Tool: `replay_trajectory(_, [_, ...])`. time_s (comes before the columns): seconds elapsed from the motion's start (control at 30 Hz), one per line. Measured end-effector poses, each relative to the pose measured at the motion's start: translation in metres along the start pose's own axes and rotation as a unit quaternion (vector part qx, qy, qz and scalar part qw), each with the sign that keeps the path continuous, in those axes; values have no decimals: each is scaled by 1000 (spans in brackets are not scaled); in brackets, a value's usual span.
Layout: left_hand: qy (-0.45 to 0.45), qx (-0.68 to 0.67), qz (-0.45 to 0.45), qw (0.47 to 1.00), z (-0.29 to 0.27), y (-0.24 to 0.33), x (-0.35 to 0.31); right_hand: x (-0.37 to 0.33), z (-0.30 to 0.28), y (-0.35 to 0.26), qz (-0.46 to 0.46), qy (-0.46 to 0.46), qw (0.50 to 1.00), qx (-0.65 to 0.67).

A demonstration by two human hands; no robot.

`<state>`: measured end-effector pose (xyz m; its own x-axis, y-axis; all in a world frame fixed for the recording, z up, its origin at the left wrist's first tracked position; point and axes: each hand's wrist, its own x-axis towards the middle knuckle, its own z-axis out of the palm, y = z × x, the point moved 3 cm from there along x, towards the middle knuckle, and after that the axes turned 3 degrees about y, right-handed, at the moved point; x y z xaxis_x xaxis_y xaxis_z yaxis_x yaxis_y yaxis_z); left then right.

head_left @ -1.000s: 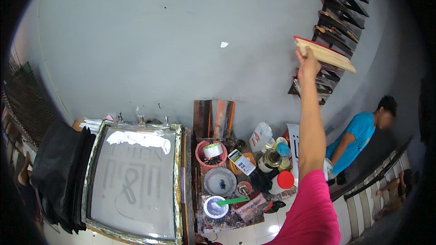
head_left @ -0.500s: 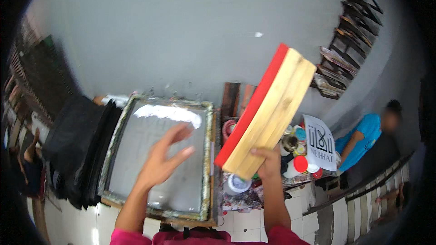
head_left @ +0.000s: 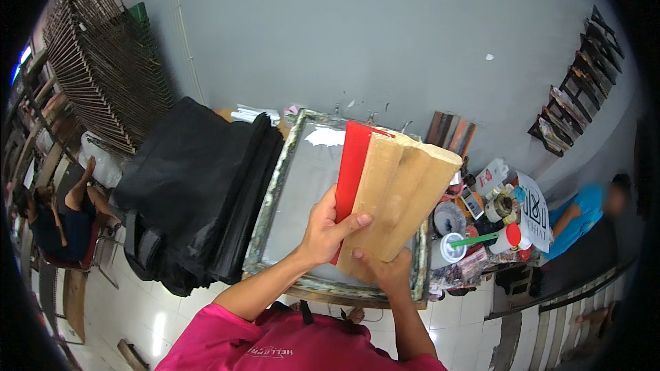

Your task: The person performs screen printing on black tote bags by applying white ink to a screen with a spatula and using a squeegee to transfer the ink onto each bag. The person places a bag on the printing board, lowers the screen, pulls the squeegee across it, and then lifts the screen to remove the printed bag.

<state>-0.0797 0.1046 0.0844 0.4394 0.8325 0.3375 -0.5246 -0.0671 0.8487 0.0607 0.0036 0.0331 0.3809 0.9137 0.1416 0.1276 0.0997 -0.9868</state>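
Observation:
Both hands grip a wide squeegee (head_left: pixel 405 185) with a pale wooden handle and a red blade. My left hand (head_left: pixel 323 230) is closed round its left side, thumb on the wood and fingers behind the blade. My right hand (head_left: pixel 388 271) holds the lower end, thumb across the wood. The squeegee stands tilted above a silk-screen frame (head_left: pixel 265 216) with a paint-stained border and grey mesh. White ink (head_left: pixel 324 137) lies along the far end of the mesh. The squeegee and hands hide much of the screen's right part.
Black fabric bags (head_left: pixel 185 178) are stacked left of the frame. To the right, a cluttered table holds an ink tub (head_left: pixel 452 249) with a green-handled tool, a red-lidded jar (head_left: pixel 507 237) and a printed sheet (head_left: pixel 533 209). A person in blue (head_left: pixel 577 216) is far right; another (head_left: pixel 65 223) sits left.
My left hand has come from over the mesh onto the squeegee. The squeegee has moved lower and over the screen, its wooden face turned more toward me. The view has shifted left.

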Motion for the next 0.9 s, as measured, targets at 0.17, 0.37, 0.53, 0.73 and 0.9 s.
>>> replay_trajectory(0.17, [-20,28,2,999,-40,8,-11,-6,30,-11,10,-5,999,-43])
replay_trajectory(0.37, [-43,339,4,940,-91,39,-27,20,-6,-66,-28,144,988,-43])
replay_trajectory(0.53, [-138,666,-54,731,-139,6,-133,22,-42,-89,-57,176,977,-108])
replay_trajectory(0.73, [-64,746,32,663,-163,-35,-163,13,-48,-46,-46,206,935,-284])
replay_trajectory(0.9, [-2,770,148,620,-182,-54,-190,1,-32,-34,-262,126,861,-417])
